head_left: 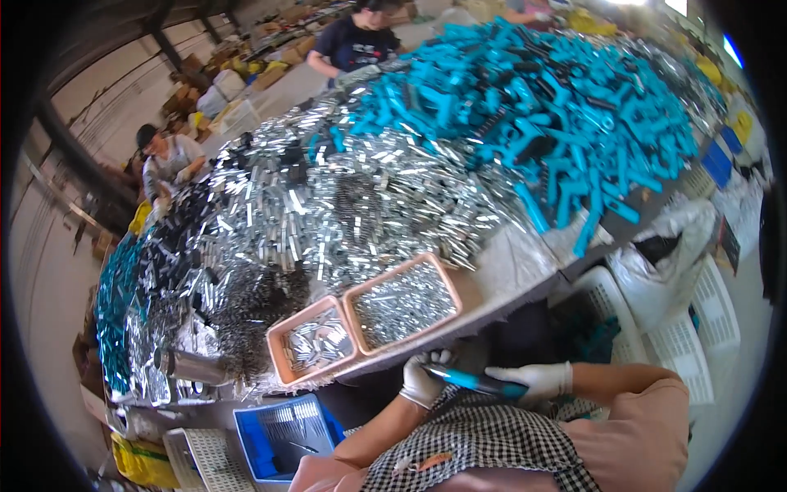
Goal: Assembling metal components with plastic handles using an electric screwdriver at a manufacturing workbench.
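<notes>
My left hand (421, 381), in a white glove, is closed at the left end of a teal and black tool handle (466, 379). My right hand (541, 380), also gloved, grips the handle's right end. The handle lies almost level in front of my checked apron, just off the table's near edge; its exact kind is too blurred to tell. Nearest to my left hand on the table is a pink tray (453, 287) of small shiny metal parts. A smaller pink tray (275, 354) beside it holds short metal pieces.
Teal and black handles (525, 107) are heaped at the far right. Loose metal parts (287, 205) cover the middle. A metal cylinder (193, 366) lies near the left edge. Below stand a blue bin (246, 443) and white crates (680, 348). Two people (361, 41) (170, 156) work across the table.
</notes>
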The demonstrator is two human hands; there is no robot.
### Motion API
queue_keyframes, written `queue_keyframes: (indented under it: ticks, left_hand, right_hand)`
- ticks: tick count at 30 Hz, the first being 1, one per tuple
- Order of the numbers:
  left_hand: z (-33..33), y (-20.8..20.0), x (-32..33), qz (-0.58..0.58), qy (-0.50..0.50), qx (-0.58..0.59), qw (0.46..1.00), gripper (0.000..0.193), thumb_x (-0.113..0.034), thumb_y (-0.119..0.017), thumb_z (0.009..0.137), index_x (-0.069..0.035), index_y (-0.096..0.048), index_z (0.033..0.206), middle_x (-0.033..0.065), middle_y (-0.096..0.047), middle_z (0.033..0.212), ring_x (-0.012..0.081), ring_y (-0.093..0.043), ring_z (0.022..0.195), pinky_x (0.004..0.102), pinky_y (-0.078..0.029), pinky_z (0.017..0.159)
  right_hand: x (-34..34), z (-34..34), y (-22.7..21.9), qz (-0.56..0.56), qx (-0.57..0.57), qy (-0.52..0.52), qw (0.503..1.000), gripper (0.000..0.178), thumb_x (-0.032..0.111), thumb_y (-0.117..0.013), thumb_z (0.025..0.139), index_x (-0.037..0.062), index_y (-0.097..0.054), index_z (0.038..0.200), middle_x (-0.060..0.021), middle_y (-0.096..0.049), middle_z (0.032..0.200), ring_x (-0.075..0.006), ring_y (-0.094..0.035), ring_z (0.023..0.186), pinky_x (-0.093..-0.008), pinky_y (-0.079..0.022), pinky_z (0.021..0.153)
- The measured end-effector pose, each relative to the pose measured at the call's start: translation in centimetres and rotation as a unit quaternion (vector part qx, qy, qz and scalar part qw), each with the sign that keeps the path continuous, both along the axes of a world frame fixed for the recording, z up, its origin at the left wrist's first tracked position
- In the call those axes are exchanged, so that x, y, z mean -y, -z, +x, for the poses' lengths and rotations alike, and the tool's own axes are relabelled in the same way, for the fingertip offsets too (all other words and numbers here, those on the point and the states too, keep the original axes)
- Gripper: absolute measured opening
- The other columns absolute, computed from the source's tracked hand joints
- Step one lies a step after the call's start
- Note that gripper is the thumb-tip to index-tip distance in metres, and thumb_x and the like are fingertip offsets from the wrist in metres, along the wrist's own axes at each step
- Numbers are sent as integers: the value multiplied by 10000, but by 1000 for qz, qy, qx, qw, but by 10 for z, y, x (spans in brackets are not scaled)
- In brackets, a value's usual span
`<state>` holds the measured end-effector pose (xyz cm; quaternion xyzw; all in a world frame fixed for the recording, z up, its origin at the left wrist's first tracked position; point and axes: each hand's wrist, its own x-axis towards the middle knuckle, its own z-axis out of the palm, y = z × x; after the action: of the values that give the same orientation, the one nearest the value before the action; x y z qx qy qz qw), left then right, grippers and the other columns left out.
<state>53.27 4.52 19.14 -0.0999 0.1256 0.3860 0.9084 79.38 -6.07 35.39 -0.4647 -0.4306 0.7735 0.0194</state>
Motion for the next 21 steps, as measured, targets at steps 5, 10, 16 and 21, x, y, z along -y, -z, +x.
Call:
queue_keyframes:
  ticks: [5,10,16,21]
  left_hand:
    - [69,-143,13,560,349,-242,712,579,-293,-604,907,55,-516,1361,195,-604,1331,331,-582,1216,401,-409,1086]
    - [79,-200,-11,859,-52,-463,213,645,-276,-820,705,20,-604,1236,169,-636,1178,372,-587,1122,531,-404,1056]
    - [75,-180,-71,736,-124,-664,42,528,-106,-781,725,-2,-569,1198,183,-580,1206,407,-504,1207,519,-391,1051]
    - [74,-156,-79,676,-87,-728,68,418,-120,-764,755,2,-615,1126,187,-608,1189,402,-508,1210,512,-402,1040]
  right_hand:
    - [40,45,37,125,-18,32,991,557,89,-795,648,28,-637,1178,-67,-695,940,-161,-623,809,-319,-527,728]
    - [104,94,55,66,72,353,931,407,64,-737,703,7,-660,1098,-66,-657,827,-143,-627,760,-298,-525,698]
    - [145,97,131,-8,350,376,858,470,277,-715,755,3,-661,1134,-211,-699,1018,-364,-667,968,-392,-504,887]
    - [107,116,164,-30,378,148,913,462,287,-745,789,50,-678,1179,-186,-698,1106,-338,-648,1061,-399,-494,921]
